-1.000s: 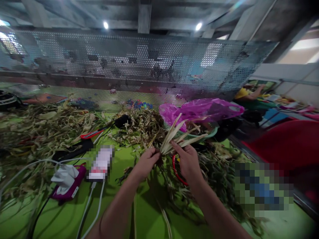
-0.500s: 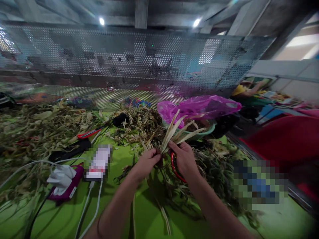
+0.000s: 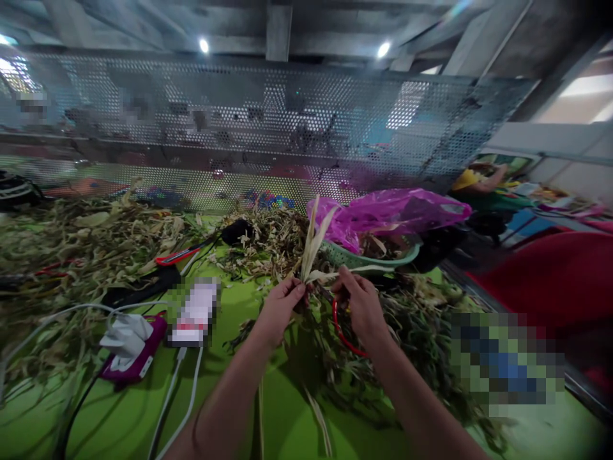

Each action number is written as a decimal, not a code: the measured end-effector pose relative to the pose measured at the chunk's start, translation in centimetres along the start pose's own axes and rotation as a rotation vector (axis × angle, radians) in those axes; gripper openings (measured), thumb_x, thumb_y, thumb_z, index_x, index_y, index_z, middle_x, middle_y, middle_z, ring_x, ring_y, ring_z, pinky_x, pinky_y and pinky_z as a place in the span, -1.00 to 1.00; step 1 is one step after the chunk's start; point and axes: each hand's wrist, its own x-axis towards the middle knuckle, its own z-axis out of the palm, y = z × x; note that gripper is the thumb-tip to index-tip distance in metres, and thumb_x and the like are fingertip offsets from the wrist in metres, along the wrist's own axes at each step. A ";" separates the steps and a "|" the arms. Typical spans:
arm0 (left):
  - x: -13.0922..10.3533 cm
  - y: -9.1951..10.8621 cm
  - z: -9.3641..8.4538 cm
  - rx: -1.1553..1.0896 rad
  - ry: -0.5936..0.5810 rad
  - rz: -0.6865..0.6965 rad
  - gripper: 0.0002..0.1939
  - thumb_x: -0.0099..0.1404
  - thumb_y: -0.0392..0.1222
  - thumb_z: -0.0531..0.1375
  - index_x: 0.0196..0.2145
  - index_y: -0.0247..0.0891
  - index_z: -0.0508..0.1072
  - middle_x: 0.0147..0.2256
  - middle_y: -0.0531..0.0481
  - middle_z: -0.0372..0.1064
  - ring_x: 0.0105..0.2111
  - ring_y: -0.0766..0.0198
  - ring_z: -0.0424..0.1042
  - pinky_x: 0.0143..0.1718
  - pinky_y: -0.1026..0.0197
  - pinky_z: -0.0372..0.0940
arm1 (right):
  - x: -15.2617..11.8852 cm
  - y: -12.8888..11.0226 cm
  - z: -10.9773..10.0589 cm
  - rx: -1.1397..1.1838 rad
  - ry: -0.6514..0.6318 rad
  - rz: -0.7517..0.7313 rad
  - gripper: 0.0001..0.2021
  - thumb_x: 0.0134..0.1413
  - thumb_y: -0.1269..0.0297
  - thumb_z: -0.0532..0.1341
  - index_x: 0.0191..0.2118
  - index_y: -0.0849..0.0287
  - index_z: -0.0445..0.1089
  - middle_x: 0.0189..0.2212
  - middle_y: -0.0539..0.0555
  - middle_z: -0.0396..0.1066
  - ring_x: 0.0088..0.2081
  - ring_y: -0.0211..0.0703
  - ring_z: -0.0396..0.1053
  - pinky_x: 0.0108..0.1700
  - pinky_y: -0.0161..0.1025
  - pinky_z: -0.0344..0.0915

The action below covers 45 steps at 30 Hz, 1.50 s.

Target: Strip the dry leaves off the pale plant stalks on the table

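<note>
My left hand [image 3: 283,306] pinches the base of a small bundle of pale dried leaves [image 3: 312,250], whose tips fan upward. Just right of it, my right hand [image 3: 358,301] is closed on one long pale strip [image 3: 371,269] that runs out to the right from the bundle. A red-handled tool [image 3: 341,329], perhaps scissors, lies partly under my right hand. Below my hands, darker green-brown leaves [image 3: 335,361] spread over the green table [image 3: 282,415].
A green basket [image 3: 393,260] with a magenta plastic bag [image 3: 402,214] stands behind my hands. Dried leaves [image 3: 96,236] heap at the left, near a red cutter [image 3: 179,255], a phone [image 3: 195,313] and a purple power strip [image 3: 138,358]. A person [image 3: 483,182] is at the back right.
The leaf bundle now stands more upright in my left hand. My right hand has moved slightly right, drawing one strip sideways from the bundle. The view has shifted slightly.
</note>
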 end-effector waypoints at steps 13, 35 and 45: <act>0.2 -0.4 0.7 0.256 -0.052 -0.032 -0.80 0.17 -0.09 0.14 -0.46 -0.27 0.29 -0.57 0.11 0.23 -0.55 0.37 0.20 -0.47 0.29 0.10 | -1.0 -0.5 0.4 -0.130 -0.028 -0.215 -0.81 -0.07 0.16 0.33 -0.39 0.16 0.40 -0.53 -0.06 0.33 -0.56 -0.30 0.15 -0.51 -0.33 0.09; 0.2 -0.1 0.0 -0.407 0.072 -0.123 -0.71 0.00 -0.09 0.34 -0.44 -0.29 0.34 -0.58 0.14 0.23 -0.60 0.48 0.19 -0.53 0.38 0.11 | -2.3 -0.8 1.5 0.023 -0.480 -0.197 -0.92 0.07 0.26 0.23 -0.29 0.10 0.43 -0.31 0.04 0.44 -0.39 -0.21 0.35 -0.34 -0.26 0.29; 0.1 0.8 -0.5 -0.094 0.116 -0.005 -0.78 0.12 -0.06 0.22 -0.41 -0.26 0.34 -0.56 0.16 0.14 -0.56 0.44 0.09 -0.50 0.36 0.04 | -2.0 -2.0 0.6 -0.182 -0.632 -0.134 -0.83 -0.03 0.33 0.22 -0.24 0.14 0.45 -0.33 0.06 0.48 -0.28 -0.11 0.38 -0.25 -0.23 0.28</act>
